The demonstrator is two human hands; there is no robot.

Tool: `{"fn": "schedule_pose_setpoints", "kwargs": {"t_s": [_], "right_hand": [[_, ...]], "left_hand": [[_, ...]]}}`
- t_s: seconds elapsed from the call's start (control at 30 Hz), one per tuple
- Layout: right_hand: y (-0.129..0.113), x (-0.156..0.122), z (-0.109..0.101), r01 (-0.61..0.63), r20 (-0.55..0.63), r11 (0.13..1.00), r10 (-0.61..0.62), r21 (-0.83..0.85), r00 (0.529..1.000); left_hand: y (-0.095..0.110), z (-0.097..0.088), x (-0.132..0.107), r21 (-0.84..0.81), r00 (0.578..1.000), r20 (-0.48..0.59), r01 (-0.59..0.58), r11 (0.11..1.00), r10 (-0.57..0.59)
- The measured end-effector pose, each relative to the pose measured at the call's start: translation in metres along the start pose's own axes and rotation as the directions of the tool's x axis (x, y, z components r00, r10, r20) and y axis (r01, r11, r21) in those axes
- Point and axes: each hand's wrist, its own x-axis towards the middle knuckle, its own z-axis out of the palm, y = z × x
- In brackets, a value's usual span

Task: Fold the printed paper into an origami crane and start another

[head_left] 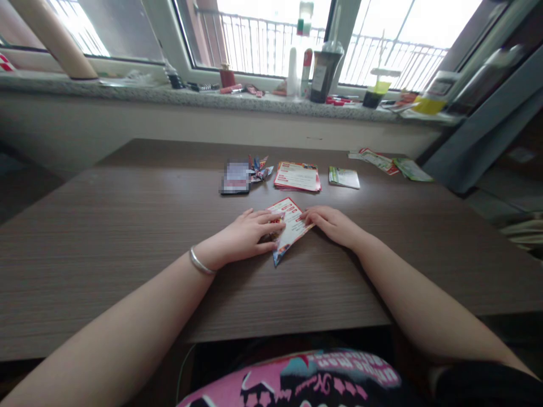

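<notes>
A wide worktop (pixel 127 237) of dark brown wood-grain laminate, matte and finely streaked, fills most of the view. Behind it runs a speckled grey stone windowsill (pixel 237 100) crowded with bottles and cups, among them a dark plastic cup with a label (pixel 324 73).

The left hand (pixel 246 234) lies palm down on the worktop, fingers spread flat and pressing the left part of a red-and-white printed paper sheet folded into a pointed triangular shape (pixel 288 229); a thin smooth silver bangle (pixel 201 263) circles that wrist. The right hand (pixel 333 223) also lies flat and open, its fingertips touching the right edge of the same folded sheet. Neither hand is closed around anything; both press down. The folded sheet rests near the middle of the worktop, between the 2 hands, its sharp tip pointing toward the person.

Farther back sits a neat rectangular stack of red-and-white glossy leaflets (pixel 297 176). Just right of it lies a smaller stack of green-and-white paper slips (pixel 344 177). To the left is a dark flat rectangular object with a blurred face (pixel 236 178), and touching it a small crumpled folded-paper figure in blue and red (pixel 261 169). Near the far right edge lie loose red and green leaflets (pixel 390 163).
</notes>
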Motion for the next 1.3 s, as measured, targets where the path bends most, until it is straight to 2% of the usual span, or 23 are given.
{"fn": "schedule_pose_setpoints", "kwargs": {"t_s": [0.17,0.27,0.37,0.53,0.7,0.83,0.9,0.93,0.97,1.1,1.17,1.23,1.3], "right_hand": [[-0.011,-0.004,-0.003,0.044,0.106,0.98,-0.024,-0.193,0.994],[-0.022,-0.005,0.0,0.012,0.12,0.938,0.032,-0.347,0.992],[-0.032,-0.003,0.002,0.014,0.184,0.897,0.075,-0.442,0.98],[-0.043,0.005,-0.005,-0.004,0.251,0.884,0.137,-0.468,0.958],[-0.052,0.007,-0.013,0.013,0.285,0.851,0.161,-0.524,0.945],[-0.054,0.003,-0.012,0.033,0.256,0.837,0.129,-0.546,0.958],[-0.052,-0.002,-0.012,0.041,0.238,0.845,0.103,-0.534,0.966],[-0.051,-0.004,-0.013,0.045,0.231,0.85,0.092,-0.526,0.969],[-0.05,-0.006,-0.013,0.046,0.227,0.855,0.085,-0.516,0.97],[-0.043,-0.013,-0.016,0.05,0.229,0.883,0.067,-0.467,0.971],[-0.04,-0.015,-0.018,0.059,0.228,0.898,0.047,-0.435,0.973],[-0.037,-0.016,-0.018,0.074,0.227,0.912,0.022,-0.405,0.974],[-0.034,-0.016,-0.018,0.091,0.232,0.918,0.0,-0.385,0.973]], "left_hand": [[0.012,0.001,0.0,0.033,0.998,-0.044,0.039,0.999,-0.038],[0.019,0.003,0.002,0.049,0.989,-0.065,0.134,0.99,-0.131],[0.019,0.004,0.004,0.012,0.971,-0.075,0.227,0.974,-0.225],[0.017,0.003,0.008,-0.099,0.963,-0.064,0.253,0.962,-0.26],[0.019,0.001,0.011,-0.249,0.952,-0.165,0.214,0.945,-0.259],[0.017,-0.008,0.012,-0.391,0.897,-0.269,0.231,0.891,-0.351],[0.014,-0.015,0.01,-0.403,0.88,-0.282,0.252,0.88,-0.381],[0.013,-0.019,0.009,-0.384,0.885,-0.275,0.257,0.887,-0.376],[0.013,-0.023,0.007,-0.335,0.912,-0.226,0.257,0.906,-0.343],[0.027,-0.034,-0.001,0.035,0.937,-0.084,0.343,0.939,-0.34],[0.042,-0.038,-0.005,0.18,0.962,-0.039,0.274,0.945,-0.272],[0.058,-0.04,-0.005,0.289,0.971,-0.07,0.239,0.927,-0.228],[0.071,-0.039,-0.003,0.303,0.972,0.002,0.223,0.927,-0.235]]}}
